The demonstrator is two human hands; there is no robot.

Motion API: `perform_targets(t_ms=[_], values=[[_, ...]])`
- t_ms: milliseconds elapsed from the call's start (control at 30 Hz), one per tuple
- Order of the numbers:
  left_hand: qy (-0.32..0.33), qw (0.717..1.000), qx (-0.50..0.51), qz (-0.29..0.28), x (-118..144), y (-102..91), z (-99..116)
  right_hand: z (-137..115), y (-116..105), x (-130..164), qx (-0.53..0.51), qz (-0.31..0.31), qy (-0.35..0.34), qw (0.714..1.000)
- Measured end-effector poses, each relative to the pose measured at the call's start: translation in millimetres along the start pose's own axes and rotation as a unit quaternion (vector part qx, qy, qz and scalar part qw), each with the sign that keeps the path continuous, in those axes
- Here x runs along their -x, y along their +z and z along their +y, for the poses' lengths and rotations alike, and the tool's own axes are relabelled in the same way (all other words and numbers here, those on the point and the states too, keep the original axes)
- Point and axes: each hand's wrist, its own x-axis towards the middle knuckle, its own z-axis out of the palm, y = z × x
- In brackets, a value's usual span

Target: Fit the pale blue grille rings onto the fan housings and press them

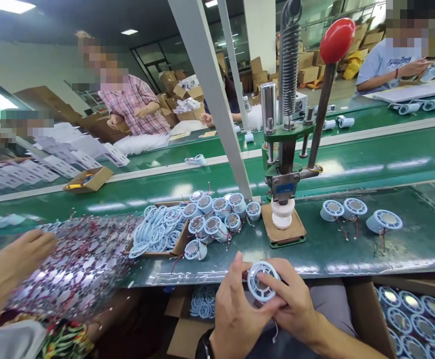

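While the green counter (pixel 352 239) runs across a factory hall lit by ceiling panels, stacked cardboard cartons (pixel 307 67) fill the background and other people sit at work on the far side of a parallel green line. No brand or label can be read; print on a co-worker's shirt is too small to make out. A manual lever press (pixel 288 149) with a red knob (pixel 337 40) stands on the counter, a white part (pixel 282 213) seated on its brown base plate. Left of it lies a shallow cardboard tray (pixel 182 242) heaped with pale blue rings (pixel 157 232) and round wired units (pixel 213 214); three more such units (pixel 355 209) sit to the right of the press. Another person's hand (pixel 19 254) rests over a spread of silver discs (pixel 79 259) at far left. Below the counter edge, the left hand (pixel 236 314) and right hand (pixel 296 304) are both curled closed around one white round fan housing (pixel 262 281), held between their fingertips, face up.
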Motion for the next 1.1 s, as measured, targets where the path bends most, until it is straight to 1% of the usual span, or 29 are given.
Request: perform_targets(t_ms=[67,100,167,233,333,467,633,767,833,900,1000,1100], values=[[0.000,1.000,0.011,-0.023,-1.5,-4.7,3.2,-2.9,-3.4,-3.5,-0.009,0.009,-0.004,1.000],[0.000,0.998,0.036,-0.048,-2.9,-7.9,3.4,-3.5,-6.0,-5.1,-0.013,0.013,-0.008,1.000],[-0.007,0.987,0.120,-0.111,-6.2,-14.6,1.4,-4.6,-11.7,-8.2,-0.023,0.018,-0.013,0.999],[-0.026,0.965,0.206,-0.161,-8.3,-19.4,-2.2,-6.2,-16.3,-11.2,-0.035,0.026,-0.020,0.999],[-0.068,0.939,0.285,-0.182,-6.3,-20.4,-7.3,-8.8,-18.6,-14.3,-0.046,0.033,-0.028,0.998],[-0.116,0.918,0.330,-0.189,0.3,-16.3,-9.1,-9.7,-17.7,-15.4,-0.051,0.030,-0.024,0.998],[-0.119,0.917,0.322,-0.205,-0.7,-14.5,-6.1,-8.4,-16.2,-13.3,-0.068,0.019,-0.013,0.997],[-0.119,0.923,0.304,-0.204,0.0,-13.0,-2.9,-7.2,-9.6,-4.6,-0.089,0.046,0.036,0.994],[-0.120,0.932,0.275,-0.204,2.9,-11.1,-0.6,-6.6,-5.6,0.8,-0.071,0.057,0.059,0.994],[-0.127,0.942,0.242,-0.197,6.7,-8.0,2.4,-6.4,-2.4,4.8,-0.037,0.058,0.067,0.995],[-0.140,0.954,0.203,-0.171,11.3,-1.9,6.9,-6.3,0.9,6.6,0.010,0.073,0.070,0.995],[-0.132,0.965,0.176,-0.145,14.3,4.6,9.3,-4.0,4.9,7.5,0.032,0.092,0.071,0.993]])
